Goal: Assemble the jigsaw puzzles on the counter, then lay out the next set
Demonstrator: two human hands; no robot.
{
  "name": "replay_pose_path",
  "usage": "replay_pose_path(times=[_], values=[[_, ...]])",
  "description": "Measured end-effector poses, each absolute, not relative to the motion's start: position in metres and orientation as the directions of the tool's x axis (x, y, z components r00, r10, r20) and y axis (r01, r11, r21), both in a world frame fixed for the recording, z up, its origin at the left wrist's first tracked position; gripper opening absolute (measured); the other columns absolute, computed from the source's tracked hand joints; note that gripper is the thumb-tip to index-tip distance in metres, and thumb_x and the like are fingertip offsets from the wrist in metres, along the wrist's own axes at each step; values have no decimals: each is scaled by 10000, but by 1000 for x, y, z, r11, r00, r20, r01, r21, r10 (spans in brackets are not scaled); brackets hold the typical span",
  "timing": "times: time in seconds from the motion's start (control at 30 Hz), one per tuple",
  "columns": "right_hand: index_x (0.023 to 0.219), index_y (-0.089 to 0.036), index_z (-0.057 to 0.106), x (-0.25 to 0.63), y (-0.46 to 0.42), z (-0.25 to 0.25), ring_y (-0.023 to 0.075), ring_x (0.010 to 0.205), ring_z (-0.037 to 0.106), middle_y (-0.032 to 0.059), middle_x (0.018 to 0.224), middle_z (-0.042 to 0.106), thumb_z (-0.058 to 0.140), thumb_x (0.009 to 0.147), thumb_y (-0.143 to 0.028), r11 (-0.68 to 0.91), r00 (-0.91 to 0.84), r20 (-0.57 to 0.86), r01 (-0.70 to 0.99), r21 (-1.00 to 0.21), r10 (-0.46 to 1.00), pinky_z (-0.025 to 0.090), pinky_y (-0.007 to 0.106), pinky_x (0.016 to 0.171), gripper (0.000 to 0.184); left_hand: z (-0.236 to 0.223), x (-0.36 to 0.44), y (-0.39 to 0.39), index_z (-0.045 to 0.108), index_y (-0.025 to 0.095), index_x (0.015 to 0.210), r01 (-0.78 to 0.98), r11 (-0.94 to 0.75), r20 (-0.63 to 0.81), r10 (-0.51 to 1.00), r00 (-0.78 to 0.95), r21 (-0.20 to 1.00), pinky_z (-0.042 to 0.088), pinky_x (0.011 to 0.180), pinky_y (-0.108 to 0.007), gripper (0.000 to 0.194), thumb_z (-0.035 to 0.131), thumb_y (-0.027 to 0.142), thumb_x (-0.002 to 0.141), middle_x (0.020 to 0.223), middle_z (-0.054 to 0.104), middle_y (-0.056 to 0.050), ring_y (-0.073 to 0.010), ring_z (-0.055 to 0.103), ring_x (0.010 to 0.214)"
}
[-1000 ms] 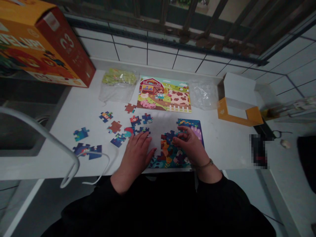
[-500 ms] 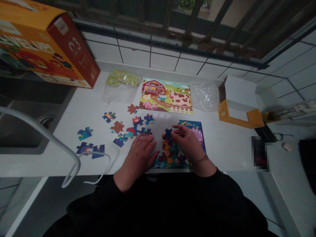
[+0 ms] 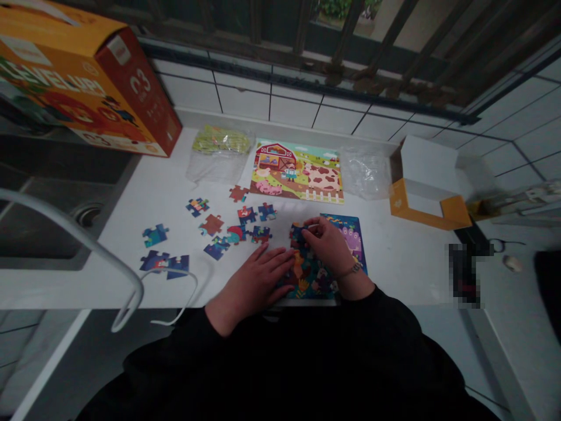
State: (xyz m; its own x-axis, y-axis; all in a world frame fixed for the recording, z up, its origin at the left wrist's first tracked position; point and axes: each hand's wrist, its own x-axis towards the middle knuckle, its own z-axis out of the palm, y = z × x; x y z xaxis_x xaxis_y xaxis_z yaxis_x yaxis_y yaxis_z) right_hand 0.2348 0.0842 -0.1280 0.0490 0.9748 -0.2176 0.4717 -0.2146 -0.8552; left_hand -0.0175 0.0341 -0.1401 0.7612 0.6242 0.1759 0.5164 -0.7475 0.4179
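My right hand [image 3: 323,242] pinches a dark blue jigsaw piece [image 3: 298,234] between fingers and thumb, just above a partly assembled jigsaw [image 3: 309,275]. That jigsaw lies on a blue picture board [image 3: 346,234]. My left hand [image 3: 256,285] rests flat on the white counter [image 3: 144,204], its fingers apart and touching the jigsaw's left edge. Several loose jigsaw pieces [image 3: 211,225] lie scattered to the left of my left hand. Farther up, a finished farm picture puzzle [image 3: 295,172] shows a barn and a cow.
An orange puzzle box [image 3: 92,82] stands at the back left. Clear plastic bags [image 3: 218,155] lie along the back wall, and an orange-and-white box [image 3: 427,184] sits at the right. A white curved tube [image 3: 87,248] crosses above a sink [image 3: 48,228] at the left.
My left hand has slid right, closer to the assembled jigsaw. My right hand has moved left and now pinches the dark blue piece. The whole view has shifted slightly.
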Motion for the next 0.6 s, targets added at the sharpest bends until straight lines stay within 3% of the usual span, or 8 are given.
replay_pose_path(times=[0.23, 0.43, 0.6], values=[[1179, -229, 700, 236, 85, -119, 218, 887, 753, 48, 987, 796, 701, 990, -228, -69, 4, -96, 726, -684, 995, 553, 357, 814, 188, -141, -18, 33, 567, 214, 1595, 517, -750, 179, 623, 762, 412, 280, 1377, -578, 565, 642, 443, 1084, 1665, 575, -109, -305, 545, 1534], [1149, -200, 722, 232, 84, -121, 248, 1025, 689, 91, 1095, 734, 678, 993, -161, 66, -67, 18, 825, -561, 998, 553, 401, 956, 166, -141, -18, 33, 580, 222, 1581, 513, -748, 178, 623, 762, 421, 276, 1381, -568, 543, 645, 427, 1083, 1664, 577, -102, -305, 551, 1529], [1097, -182, 749, 230, 80, -128, 248, 1060, 663, 118, 1149, 682, 605, 1033, -115, 152, -135, 71, 822, -549, 988, 552, 402, 999, 171, -141, -17, 33, 573, 218, 1586, 518, -744, 168, 626, 761, 422, 271, 1382, -575, 556, 646, 435, 1080, 1669, 572, -97, -308, 549, 1529]])
